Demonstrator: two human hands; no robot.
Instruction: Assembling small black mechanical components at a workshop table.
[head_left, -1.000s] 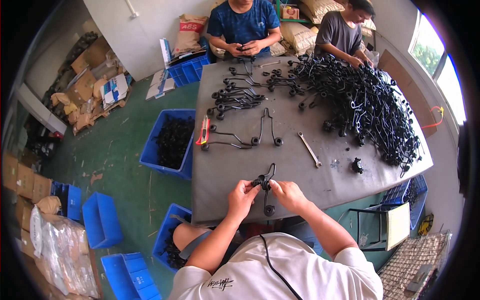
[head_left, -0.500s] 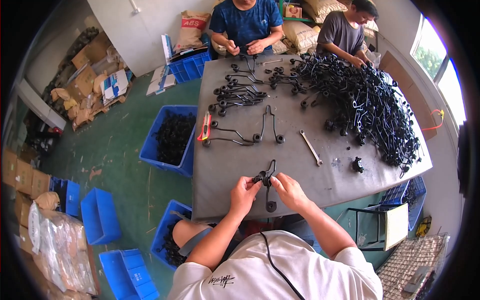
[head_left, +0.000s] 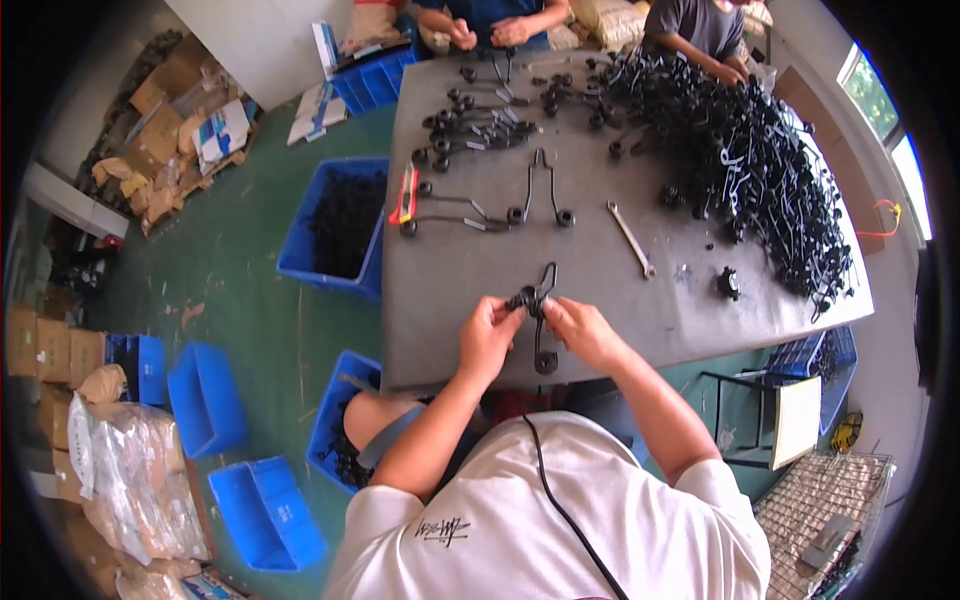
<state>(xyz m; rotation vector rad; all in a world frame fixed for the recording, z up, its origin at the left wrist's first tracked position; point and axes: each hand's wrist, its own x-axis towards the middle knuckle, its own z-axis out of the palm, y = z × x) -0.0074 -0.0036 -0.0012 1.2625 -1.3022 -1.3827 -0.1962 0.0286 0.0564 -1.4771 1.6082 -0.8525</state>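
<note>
At the table's near edge, my left hand point(head_left: 487, 335) pinches a round black fitting at the upper part of a bent black metal rod point(head_left: 541, 333). From the other side, my right hand point(head_left: 582, 332) closes thumb and fingers on the same rod. A narrow loop of the rod points away from me, and a round black end hangs toward me. Where exactly the fingertips press is partly hidden. Beyond my hands lies a V-shaped black rod point(head_left: 557, 192) with round ends. A wrench point(head_left: 632, 240) rests to the right, and a small black fitting point(head_left: 728, 283) sits farther right.
A large heap of black rods point(head_left: 760, 180) covers the table's right side. Several rods point(head_left: 480, 130) lie in rows at the left, near a red utility knife point(head_left: 408, 195). Blue bins point(head_left: 335, 272) stand on the floor. Two people point(head_left: 490, 25) work across the table.
The view has tilted, so the table and my hands appear higher in the picture. Both hands keep their hold on the bent rod, with little visible change in their grip.
</note>
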